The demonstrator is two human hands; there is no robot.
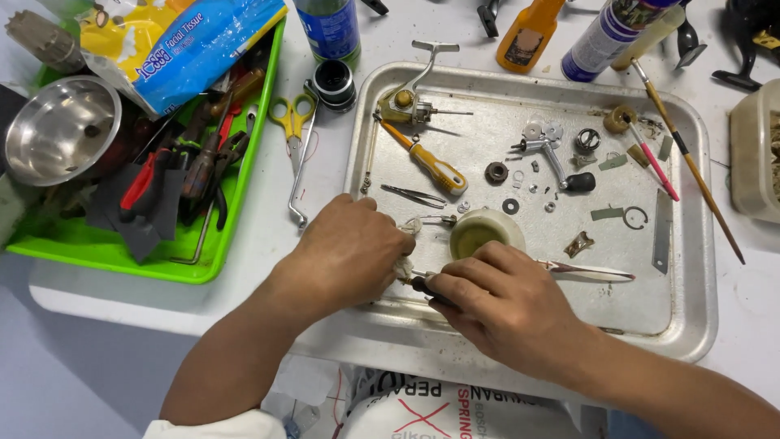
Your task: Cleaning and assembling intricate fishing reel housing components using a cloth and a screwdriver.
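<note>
Both hands are working low on the dented silver metal tray (pixel 691 268): my right hand (pixel 508 305) is gripping a slim black-handled tool (pixel 422 284) while my left hand (pixel 349 252) is pinching a small, light, fiddly-looking pale part (pixel 404 266), at seven o'clock from the round cream-coloured cup (pixel 486 231).

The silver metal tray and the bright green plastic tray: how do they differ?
The silver metal tray is larger than the bright green plastic tray. The silver metal tray holds small parts spread apart; the green one is piled with pliers and a steel bowl. Both hands work over the silver one only. Both are shallow, rimmed rectangles.
</note>
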